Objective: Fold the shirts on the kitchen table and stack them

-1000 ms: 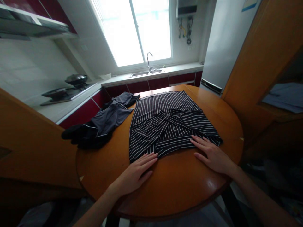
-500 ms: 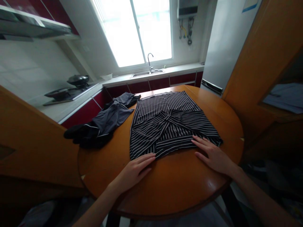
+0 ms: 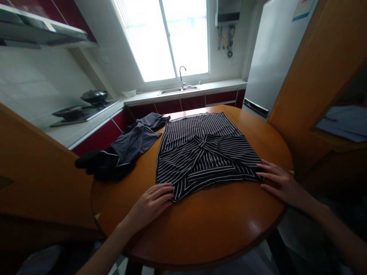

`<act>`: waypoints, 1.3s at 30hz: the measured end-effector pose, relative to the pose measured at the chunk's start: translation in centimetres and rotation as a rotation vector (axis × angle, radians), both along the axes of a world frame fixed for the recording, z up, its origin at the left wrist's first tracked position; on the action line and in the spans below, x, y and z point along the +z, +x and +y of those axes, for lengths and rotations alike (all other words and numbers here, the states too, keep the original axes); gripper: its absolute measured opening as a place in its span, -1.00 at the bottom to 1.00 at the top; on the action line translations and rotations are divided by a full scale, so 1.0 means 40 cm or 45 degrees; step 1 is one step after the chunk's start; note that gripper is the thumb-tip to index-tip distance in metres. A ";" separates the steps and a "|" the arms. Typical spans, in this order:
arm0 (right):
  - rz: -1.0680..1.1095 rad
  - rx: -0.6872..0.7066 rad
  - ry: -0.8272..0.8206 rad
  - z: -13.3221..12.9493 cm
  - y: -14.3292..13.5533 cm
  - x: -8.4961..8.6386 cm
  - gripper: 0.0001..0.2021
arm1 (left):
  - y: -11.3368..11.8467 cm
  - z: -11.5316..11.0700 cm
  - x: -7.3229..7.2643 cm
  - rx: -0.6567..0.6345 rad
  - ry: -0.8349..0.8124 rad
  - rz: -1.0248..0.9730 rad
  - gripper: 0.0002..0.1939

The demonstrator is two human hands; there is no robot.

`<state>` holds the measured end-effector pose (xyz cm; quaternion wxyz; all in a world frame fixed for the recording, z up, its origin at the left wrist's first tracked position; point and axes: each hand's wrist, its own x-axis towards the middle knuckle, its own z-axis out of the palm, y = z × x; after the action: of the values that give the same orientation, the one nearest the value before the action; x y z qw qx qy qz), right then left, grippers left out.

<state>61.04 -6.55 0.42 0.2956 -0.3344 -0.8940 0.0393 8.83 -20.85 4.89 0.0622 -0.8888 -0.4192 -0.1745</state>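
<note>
A black shirt with white stripes (image 3: 208, 152) lies spread on the round wooden table (image 3: 212, 225), two strips of its cloth crossing near the middle. At its near left corner, the fingers of my left hand (image 3: 150, 204) rest stretched out on the edge of the cloth. My right hand (image 3: 282, 183) touches the near right corner with its fingers spread. Both hands are open, palms down. The fingertips of each hand overlap the cloth slightly.
A dark grey and black garment with white piping (image 3: 126, 147) lies crumpled on the table's left side, partly over the edge. Behind stand a counter with a sink (image 3: 177, 90), a stove with pans (image 3: 93, 96) and a grey fridge (image 3: 273, 53). Wooden panels flank the table.
My right hand has moved right, from the near edge to the shirt's right corner. My left hand has shifted left and slightly nearer. The shirt's near left edge has been drawn toward me.
</note>
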 end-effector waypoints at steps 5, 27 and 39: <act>0.002 0.081 0.025 0.013 -0.016 0.000 -0.80 | 0.013 0.012 0.002 -0.051 -0.059 0.013 -0.83; -0.309 0.307 0.229 0.044 -0.089 0.053 -0.24 | 0.010 0.070 0.042 -0.269 -0.097 0.263 -0.40; -0.305 0.340 0.195 0.089 -0.054 0.043 -0.43 | 0.018 0.100 0.034 -0.390 -0.079 0.220 -0.51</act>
<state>58.88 -3.01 2.15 0.2039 -0.1916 -0.9596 -0.0301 9.53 -16.86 6.23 0.0433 -0.9555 -0.2771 -0.0920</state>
